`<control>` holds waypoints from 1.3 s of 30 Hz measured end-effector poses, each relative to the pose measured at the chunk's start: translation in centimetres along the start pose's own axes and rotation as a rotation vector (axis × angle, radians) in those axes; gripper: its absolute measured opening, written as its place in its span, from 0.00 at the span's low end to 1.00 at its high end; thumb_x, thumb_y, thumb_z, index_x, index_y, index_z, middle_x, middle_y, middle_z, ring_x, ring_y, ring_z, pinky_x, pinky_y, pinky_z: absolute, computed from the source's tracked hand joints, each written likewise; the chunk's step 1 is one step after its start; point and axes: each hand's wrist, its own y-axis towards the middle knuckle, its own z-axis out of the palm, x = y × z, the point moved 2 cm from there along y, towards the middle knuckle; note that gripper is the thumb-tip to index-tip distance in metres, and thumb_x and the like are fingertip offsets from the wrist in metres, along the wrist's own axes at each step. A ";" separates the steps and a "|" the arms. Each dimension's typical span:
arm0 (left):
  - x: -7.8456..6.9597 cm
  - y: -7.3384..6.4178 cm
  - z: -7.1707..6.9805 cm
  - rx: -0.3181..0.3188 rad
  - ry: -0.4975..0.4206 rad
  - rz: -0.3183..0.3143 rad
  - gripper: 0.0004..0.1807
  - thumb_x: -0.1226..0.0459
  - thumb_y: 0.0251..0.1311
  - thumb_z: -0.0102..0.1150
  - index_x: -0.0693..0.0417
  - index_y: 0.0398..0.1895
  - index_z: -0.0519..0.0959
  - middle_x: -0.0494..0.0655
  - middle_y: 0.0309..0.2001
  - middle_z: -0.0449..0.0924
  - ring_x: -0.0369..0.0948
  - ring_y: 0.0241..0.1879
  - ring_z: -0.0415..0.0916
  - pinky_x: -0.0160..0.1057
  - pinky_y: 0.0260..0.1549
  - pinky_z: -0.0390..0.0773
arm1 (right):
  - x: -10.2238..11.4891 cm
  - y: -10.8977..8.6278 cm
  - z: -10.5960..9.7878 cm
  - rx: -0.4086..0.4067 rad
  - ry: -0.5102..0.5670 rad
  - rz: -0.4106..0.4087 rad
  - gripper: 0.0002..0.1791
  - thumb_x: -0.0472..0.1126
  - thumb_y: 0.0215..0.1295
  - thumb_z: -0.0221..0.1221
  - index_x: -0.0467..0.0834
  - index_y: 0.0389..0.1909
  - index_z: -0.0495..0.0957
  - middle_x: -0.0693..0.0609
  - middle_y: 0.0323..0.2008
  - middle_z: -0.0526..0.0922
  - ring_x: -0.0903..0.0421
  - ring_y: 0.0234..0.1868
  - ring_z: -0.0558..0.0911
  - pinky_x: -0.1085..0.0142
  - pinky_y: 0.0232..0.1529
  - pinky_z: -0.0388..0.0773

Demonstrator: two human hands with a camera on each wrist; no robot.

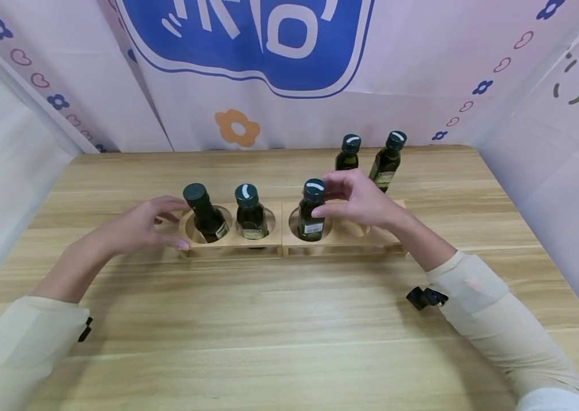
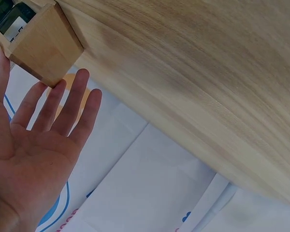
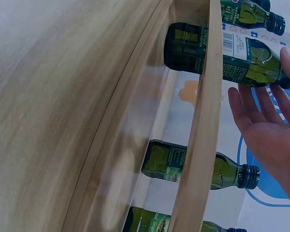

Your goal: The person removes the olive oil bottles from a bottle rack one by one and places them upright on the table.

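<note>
A low wooden rack (image 1: 283, 228) with round holes stands across the table. My left hand (image 1: 143, 228) is at its left end, thumb at the front corner and fingers loosely extended at the back; the left wrist view shows the thumb and index fingertip right at the end block (image 2: 48, 46). Three dark green glass bottles sit in holes: a leaning one (image 1: 206, 214) at far left, a second bottle (image 1: 250, 217) beside it, and a third bottle (image 1: 312, 214). At the third bottle's neck, my right hand (image 1: 361, 198) has its thumb in front and relaxed fingers behind.
Behind the rack's right part stand two more bottles, one bottle (image 1: 347, 157) partly hidden by my right hand and another bottle (image 1: 386, 162) farther right. White printed cloth (image 1: 187, 108) hangs along the table's back edge, and further sheets border both sides.
</note>
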 end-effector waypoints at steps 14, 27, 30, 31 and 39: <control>0.0 0.0 0.1 0.000 -0.007 0.003 0.43 0.60 0.56 0.79 0.70 0.71 0.69 0.70 0.70 0.68 0.65 0.59 0.77 0.72 0.59 0.72 | 0.2 0.1 0.2 -0.038 0.008 0.031 0.17 0.26 0.60 0.71 0.30 0.51 0.83 0.41 0.44 0.88 0.50 0.45 0.87 0.61 0.50 0.87; 0.0 -0.1 0.1 0.010 -0.002 -0.011 0.44 0.59 0.57 0.78 0.72 0.71 0.67 0.71 0.70 0.67 0.65 0.60 0.76 0.71 0.59 0.72 | 0.2 0.1 0.4 -0.060 0.000 0.030 0.17 0.24 0.61 0.69 0.28 0.52 0.82 0.39 0.46 0.87 0.52 0.46 0.87 0.61 0.52 0.86; 0.1 -0.1 0.1 0.010 -0.002 -0.012 0.45 0.59 0.57 0.78 0.72 0.72 0.67 0.71 0.71 0.67 0.65 0.60 0.76 0.71 0.59 0.72 | 0.3 0.1 0.5 -0.062 0.002 0.033 0.17 0.24 0.61 0.69 0.28 0.51 0.82 0.39 0.46 0.87 0.53 0.46 0.87 0.62 0.51 0.86; 0.1 -0.1 0.1 0.009 -0.001 -0.014 0.45 0.59 0.57 0.78 0.72 0.72 0.67 0.71 0.71 0.67 0.65 0.60 0.76 0.71 0.59 0.72 | 0.3 0.1 0.5 -0.062 0.002 0.032 0.17 0.24 0.61 0.69 0.28 0.51 0.82 0.39 0.46 0.87 0.53 0.45 0.87 0.62 0.51 0.86; 0.2 0.0 0.1 0.002 -0.001 -0.012 0.45 0.58 0.57 0.79 0.71 0.71 0.67 0.70 0.70 0.67 0.65 0.60 0.76 0.71 0.59 0.73 | 0.5 0.0 0.5 -0.065 0.003 0.028 0.17 0.24 0.61 0.69 0.28 0.51 0.82 0.39 0.46 0.87 0.53 0.45 0.87 0.62 0.51 0.87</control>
